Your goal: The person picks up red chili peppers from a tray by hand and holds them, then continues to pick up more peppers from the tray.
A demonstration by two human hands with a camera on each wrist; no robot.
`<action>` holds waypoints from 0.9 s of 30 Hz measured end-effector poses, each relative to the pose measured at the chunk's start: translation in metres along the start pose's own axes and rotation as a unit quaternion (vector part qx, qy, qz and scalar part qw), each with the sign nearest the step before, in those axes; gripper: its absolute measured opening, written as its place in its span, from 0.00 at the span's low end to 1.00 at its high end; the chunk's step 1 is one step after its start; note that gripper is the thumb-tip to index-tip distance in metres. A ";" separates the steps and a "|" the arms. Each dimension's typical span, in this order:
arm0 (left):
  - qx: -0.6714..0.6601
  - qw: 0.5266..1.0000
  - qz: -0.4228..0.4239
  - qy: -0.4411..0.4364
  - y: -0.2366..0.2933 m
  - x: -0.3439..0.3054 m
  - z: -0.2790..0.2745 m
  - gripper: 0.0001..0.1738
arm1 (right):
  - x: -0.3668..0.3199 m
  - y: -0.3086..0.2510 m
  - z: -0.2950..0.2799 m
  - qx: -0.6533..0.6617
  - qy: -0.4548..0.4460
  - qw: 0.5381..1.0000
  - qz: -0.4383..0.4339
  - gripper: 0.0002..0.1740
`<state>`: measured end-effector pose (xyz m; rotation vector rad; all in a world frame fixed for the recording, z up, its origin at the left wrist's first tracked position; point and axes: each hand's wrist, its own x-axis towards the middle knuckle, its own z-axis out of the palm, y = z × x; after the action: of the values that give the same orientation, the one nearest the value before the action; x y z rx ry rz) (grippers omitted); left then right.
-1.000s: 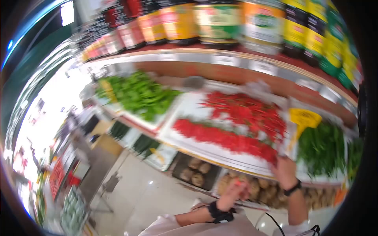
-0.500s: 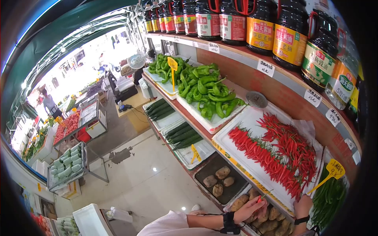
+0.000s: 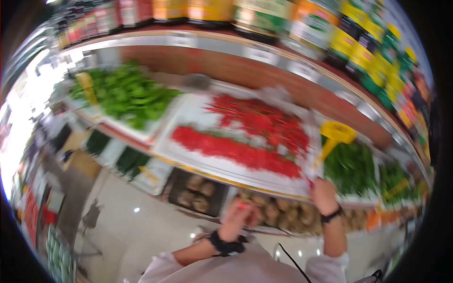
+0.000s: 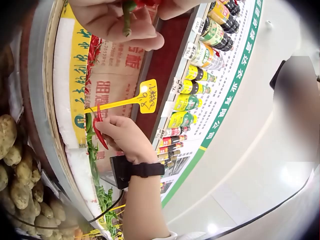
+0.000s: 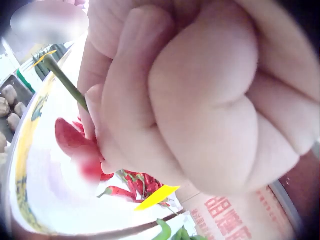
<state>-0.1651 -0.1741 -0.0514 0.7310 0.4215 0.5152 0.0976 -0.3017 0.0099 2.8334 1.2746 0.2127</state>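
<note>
My left hand (image 3: 236, 219) is in front of the shelf edge, pinching a red chili (image 3: 242, 206); its green stem (image 4: 127, 20) pokes out between the fingers in the left wrist view. At the tray's front right corner, my right hand (image 3: 324, 195) grips another red chili (image 4: 100, 131) between thumb and curled fingers. That chili's stem (image 5: 70, 89) sticks out past the fingertips in the right wrist view. Behind the hands, a white tray (image 3: 255, 177) bears a neat row of red chilies (image 3: 231, 148) along its front and a looser heap (image 3: 269, 120) behind.
Green chilies (image 3: 349, 167) with a yellow price sign (image 3: 339, 132) lie right of the tray, green peppers (image 3: 125, 96) left. Potatoes (image 3: 271, 214) fill a lower shelf below the hands. Sauce bottles (image 3: 262, 16) stand on the shelf above.
The head view swung left, then back right, and is blurred now. Both hands keep hold of their chilies; the right stays by the tray's front right corner.
</note>
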 end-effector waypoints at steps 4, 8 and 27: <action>-0.016 0.998 0.021 -0.062 -0.010 0.005 -0.001 0.09 | -0.018 -0.002 -0.035 0.175 0.008 0.984 -0.037 0.09; 0.025 0.997 0.004 -0.079 -0.012 0.005 0.006 0.09 | -0.041 -0.018 -0.041 0.456 -0.123 0.881 -0.032 0.08; -0.149 0.980 -0.097 -0.086 -0.015 0.008 0.020 0.12 | -0.071 -0.073 -0.018 0.639 -0.186 0.741 -0.094 0.15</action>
<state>-0.1437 -0.1896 -0.0500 0.4340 0.2436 0.3193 -0.0055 -0.3063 0.0136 3.1337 2.0495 -1.8184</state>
